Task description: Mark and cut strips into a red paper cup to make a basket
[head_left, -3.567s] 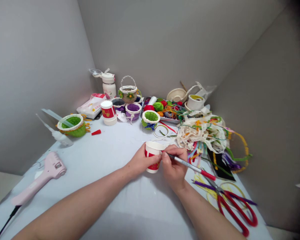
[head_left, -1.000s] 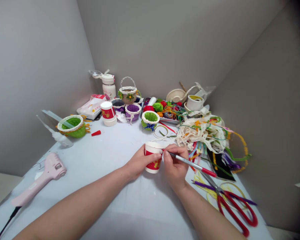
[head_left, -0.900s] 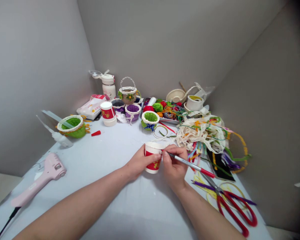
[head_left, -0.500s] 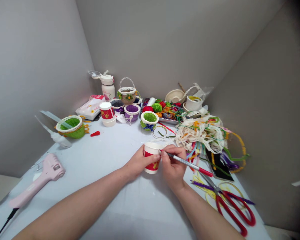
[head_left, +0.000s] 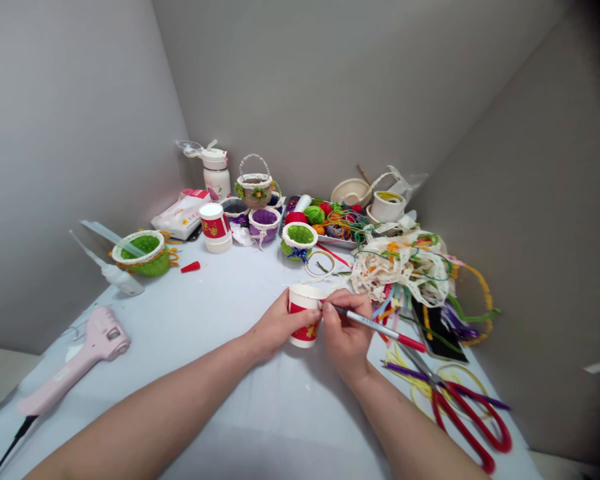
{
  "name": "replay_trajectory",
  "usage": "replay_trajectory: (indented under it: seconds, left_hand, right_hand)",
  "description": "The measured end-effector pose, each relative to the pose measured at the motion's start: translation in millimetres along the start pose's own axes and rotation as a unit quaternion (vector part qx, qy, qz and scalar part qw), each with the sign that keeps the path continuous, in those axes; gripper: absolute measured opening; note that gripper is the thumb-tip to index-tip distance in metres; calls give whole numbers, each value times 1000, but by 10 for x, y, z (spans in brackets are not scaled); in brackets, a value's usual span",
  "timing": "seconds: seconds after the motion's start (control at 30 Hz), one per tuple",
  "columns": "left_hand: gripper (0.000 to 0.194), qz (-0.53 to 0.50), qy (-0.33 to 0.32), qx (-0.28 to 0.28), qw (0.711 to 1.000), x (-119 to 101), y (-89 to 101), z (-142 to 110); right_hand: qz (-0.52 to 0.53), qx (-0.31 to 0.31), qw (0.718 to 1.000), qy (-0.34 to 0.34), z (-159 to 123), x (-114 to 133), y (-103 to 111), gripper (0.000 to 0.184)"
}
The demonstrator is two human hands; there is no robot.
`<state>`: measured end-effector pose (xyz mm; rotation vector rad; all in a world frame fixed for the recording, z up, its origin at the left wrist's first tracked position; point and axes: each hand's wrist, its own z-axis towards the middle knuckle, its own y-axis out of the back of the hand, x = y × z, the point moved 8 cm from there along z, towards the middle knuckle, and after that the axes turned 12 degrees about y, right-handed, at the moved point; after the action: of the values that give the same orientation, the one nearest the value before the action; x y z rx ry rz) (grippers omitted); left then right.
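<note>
A red and white paper cup (head_left: 303,303) with gold print stands upright at the middle of the table. My left hand (head_left: 277,323) is closed around its left side, the thumb across the front. My right hand (head_left: 349,330) grips a marker pen (head_left: 375,324) with a silver-grey barrel and a red end. The pen's tip end meets the cup's right side near the rim; the exact tip is hidden by my fingers. A red pen cap (head_left: 191,267) lies on the table to the left.
A pink glue gun (head_left: 87,357) and a green basket (head_left: 147,257) are on the left. Red-handled scissors (head_left: 460,407) lie at right beside a lace heap (head_left: 405,267). Behind are a yarn tray (head_left: 347,244), small baskets and another red-white cup (head_left: 215,229).
Almost nothing differs. Both hands keep their hold on the cup and the marker pen, with only a very slight shift of the pen.
</note>
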<state>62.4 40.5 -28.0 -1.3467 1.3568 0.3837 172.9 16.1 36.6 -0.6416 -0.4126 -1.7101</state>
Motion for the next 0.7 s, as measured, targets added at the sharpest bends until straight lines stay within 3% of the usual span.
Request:
replay_trajectory:
  seconds: [0.7]
  left_hand:
    - [47, 1, -2, 2, 1000, 0, 1, 4]
  right_hand:
    - [-3, 2, 1000, 0, -2, 0, 1, 13]
